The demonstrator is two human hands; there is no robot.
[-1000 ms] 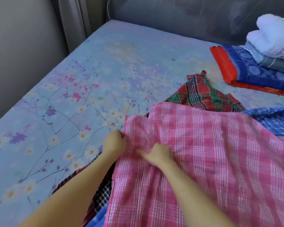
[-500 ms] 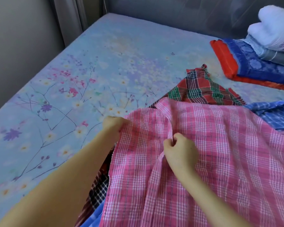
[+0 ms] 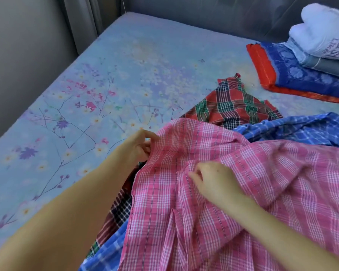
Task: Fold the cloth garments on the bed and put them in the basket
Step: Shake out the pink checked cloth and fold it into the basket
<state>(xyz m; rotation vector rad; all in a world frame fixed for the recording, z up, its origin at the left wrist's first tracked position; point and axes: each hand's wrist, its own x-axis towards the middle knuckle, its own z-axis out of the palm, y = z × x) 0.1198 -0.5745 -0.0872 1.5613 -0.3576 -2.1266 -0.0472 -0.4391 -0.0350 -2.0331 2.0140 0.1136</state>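
Hidden, cropped and blurred items on the bed

The pink cloth (image 3: 213, 202) runs off the bottom and right edges and covers most of the red checked cloth (image 3: 231, 106) and blue checked cloth (image 3: 301, 130) beneath it. Its right part is smeared by motion blur. The right hand (image 3: 215, 180) is also blurred; its fingertips cannot be made out. The folded stack (image 3: 301, 75) is cut by the right edge, its printed lettering partly cropped. No basket in frame.
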